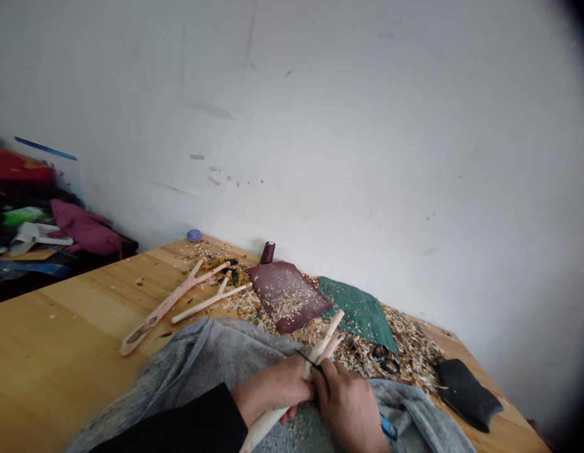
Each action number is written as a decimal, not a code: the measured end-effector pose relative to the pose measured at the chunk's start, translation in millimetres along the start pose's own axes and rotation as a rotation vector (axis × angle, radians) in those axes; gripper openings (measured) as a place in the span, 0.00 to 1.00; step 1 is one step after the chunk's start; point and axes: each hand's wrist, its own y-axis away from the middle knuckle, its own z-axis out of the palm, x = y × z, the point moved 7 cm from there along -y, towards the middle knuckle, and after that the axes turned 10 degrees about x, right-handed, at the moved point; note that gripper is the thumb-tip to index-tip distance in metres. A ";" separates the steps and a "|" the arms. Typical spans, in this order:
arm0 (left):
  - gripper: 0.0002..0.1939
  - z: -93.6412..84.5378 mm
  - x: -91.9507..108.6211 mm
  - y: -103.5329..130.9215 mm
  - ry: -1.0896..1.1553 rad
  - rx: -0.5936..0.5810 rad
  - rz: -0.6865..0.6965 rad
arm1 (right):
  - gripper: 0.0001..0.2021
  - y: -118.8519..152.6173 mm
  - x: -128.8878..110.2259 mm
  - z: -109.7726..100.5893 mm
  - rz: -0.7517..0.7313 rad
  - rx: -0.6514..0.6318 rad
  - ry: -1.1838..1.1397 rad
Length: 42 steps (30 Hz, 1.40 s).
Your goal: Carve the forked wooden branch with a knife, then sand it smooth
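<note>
A pale, peeled forked branch (pixel 324 340) slants up from the bottom of the view, its two prongs pointing away from me. My left hand (pixel 285 384) is closed around its stem, just below the fork. Closed fingers of my right hand (pixel 346 399) grip a knife, whose thin dark blade (pixel 307 358) lies across the wood near the fork. The knife's handle is mostly hidden in the fist; a small blue piece (pixel 388 428) shows by the wrist, and I cannot tell whether it belongs to the knife. Under both hands lies a grey towel (pixel 216 358) dusted with shavings.
Two more peeled forked branches (pixel 164 305) lie left on the wooden table (pixel 60 340). Beyond my hands are a maroon cloth (pixel 286 296), a green cloth (pixel 360 308), scissors (pixel 386 360), a thread spool (pixel 268 253) and heaped wood shavings (pixel 414 346). A black piece (pixel 468 393) lies right.
</note>
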 end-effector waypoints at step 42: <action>0.03 -1.4 5.1 6.1 -0.143 0.048 -0.098 | 0.16 4.8 -0.5 -2.9 0.010 0.015 0.033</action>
